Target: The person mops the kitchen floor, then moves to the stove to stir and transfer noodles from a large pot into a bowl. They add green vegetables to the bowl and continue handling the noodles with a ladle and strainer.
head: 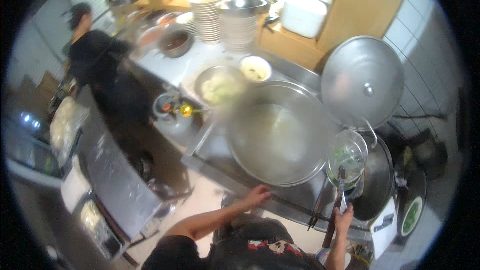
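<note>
My left hand [258, 195], fingers loosely bent and with nothing visible in it, is by the front edge of a large steel pot [300, 99]. Cloudy liquid [279, 135] fills part of the pot under steam. To the right, my right hand [343, 217] grips the shiny metal handle [344, 200] of a utensil whose head I cannot make out. Beside that hand runs the brown handle [329, 228] of a strainer [352, 146]. Green pieces show in the strainer, which lies over a bowl [350, 185] at a dark round pan [377, 191].
A big metal lid [360, 78] leans against the wall. Chopsticks [317, 206] lie at the counter's front. Behind the pot are a bowl of pale food [221, 86], a white bowl [255, 68] and stacked bowls [206, 18]. A gas cylinder [174, 120] and a co-worker [97, 56] are left.
</note>
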`<state>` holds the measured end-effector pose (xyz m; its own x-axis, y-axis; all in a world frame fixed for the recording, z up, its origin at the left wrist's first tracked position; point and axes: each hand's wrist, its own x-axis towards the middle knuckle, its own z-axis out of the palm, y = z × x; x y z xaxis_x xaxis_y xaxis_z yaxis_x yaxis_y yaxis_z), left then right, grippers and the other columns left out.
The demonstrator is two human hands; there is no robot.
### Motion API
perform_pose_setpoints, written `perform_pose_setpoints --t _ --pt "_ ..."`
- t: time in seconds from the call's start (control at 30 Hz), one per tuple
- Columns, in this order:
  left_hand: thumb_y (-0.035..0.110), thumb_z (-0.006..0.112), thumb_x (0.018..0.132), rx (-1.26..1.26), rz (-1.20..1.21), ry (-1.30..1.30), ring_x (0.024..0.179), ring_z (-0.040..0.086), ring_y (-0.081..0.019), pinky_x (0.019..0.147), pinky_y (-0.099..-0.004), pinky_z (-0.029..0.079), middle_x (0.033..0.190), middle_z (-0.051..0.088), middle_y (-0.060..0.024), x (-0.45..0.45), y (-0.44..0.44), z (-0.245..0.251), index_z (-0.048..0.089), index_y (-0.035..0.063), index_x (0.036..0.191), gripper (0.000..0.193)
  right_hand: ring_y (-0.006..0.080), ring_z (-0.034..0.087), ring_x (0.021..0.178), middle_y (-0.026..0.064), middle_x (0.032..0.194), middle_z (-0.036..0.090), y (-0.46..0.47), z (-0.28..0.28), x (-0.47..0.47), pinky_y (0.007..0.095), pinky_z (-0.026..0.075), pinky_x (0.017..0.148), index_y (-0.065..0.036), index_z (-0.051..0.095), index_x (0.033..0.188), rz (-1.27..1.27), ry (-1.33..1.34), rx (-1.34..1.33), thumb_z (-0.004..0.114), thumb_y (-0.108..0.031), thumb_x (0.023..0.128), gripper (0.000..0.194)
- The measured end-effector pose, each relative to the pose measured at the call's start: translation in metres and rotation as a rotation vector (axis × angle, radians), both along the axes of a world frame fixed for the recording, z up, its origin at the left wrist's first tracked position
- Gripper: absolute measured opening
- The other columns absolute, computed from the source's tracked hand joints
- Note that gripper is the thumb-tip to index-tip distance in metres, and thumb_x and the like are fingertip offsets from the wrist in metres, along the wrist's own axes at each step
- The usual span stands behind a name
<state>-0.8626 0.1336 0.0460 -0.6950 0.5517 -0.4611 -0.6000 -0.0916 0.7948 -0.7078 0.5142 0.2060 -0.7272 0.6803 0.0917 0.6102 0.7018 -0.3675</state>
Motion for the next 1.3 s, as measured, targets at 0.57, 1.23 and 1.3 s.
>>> perform_pose_setpoints --t 0.57,1.23,1.3 --pt "0.025 0.064 0.08 -1.668 -0.069 -0.172 0.091 0.068 -0.0323 0.078 -0.0465 0.053 0.091 0.071 -0.0148 0.555 -0.217 -0.129 0.068 0.0069 0.095 0.023 0.0146 0.035 0.056 0.0103 0.056 0.036 -0.239 -0.051 -0.125 0.0364 0.035 0.049 0.001 0.044 0.064 1.348 -0.138 -0.617 0.073 -0.014 0.083 0.039" --pt "0.016 0.057 0.092 -0.32 1.939 -0.552 0.079 0.067 -0.0209 0.063 -0.0354 0.053 0.092 0.066 -0.0084 0.675 -0.276 -0.076 0.061 0.0039 0.109 0.021 0.0353 0.069 0.086 0.0186 0.089 0.07 -0.573 -0.135 -0.01 0.0417 0.054 0.076 -0.001 0.068 0.102 2.069 -0.572 -0.055 0.07 -0.022 0.08 0.03" --pt "0.015 0.057 0.091 -0.375 1.969 -0.639 0.076 0.066 -0.0209 0.06 -0.0349 0.052 0.089 0.065 -0.0084 0.697 -0.276 -0.078 0.062 0.0031 0.107 0.02 0.0345 0.069 0.086 0.0183 0.089 0.07 -0.62 -0.132 0.012 0.0411 0.054 0.076 -0.001 0.068 0.101 2.177 -0.515 -0.16 0.071 -0.021 0.081 0.029"
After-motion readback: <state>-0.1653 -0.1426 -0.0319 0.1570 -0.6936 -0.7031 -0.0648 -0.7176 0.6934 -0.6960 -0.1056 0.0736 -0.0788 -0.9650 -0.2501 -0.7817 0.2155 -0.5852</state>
